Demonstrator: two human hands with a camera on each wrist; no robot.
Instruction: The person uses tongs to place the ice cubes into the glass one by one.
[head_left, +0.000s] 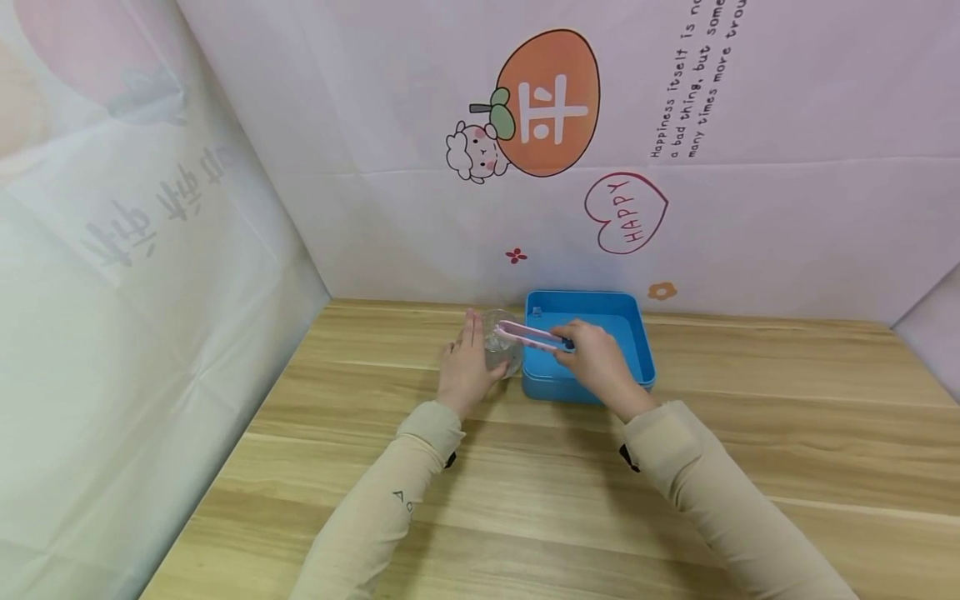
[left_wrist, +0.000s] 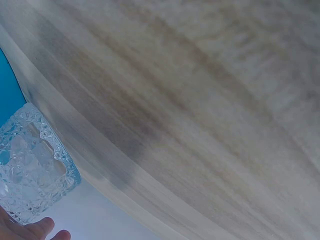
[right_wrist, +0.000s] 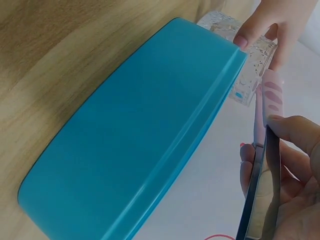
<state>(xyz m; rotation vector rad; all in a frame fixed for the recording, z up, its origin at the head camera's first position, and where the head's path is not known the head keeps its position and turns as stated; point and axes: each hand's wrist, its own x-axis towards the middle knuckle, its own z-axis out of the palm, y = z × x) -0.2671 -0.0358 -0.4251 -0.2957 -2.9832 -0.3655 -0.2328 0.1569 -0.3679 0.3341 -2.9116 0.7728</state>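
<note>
A clear cut-glass cup (head_left: 504, 354) stands against the left side of a blue box (head_left: 585, 390). Clear chunks that look like ice (left_wrist: 30, 155) fill part of it, seen through its faceted wall. My left hand (head_left: 467, 367) holds the cup from the left, thumb at the near side and fingers along the far side. In my right hand (head_left: 597, 360) is a pair of tongs (head_left: 534, 335) with pink patterned tips and dark metal arms. The tips reach over the cup's mouth; whether they grip a chunk cannot be made out. One small clear piece (head_left: 536, 312) lies in the box's far left corner.
The box and cup stand near the back edge of a wood-grain table (head_left: 480, 517). Right behind rises a white printed cloth (head_left: 420, 242), and another cloth (head_left: 150, 350) hangs at the left. The box walls stand between my right hand and the tabletop.
</note>
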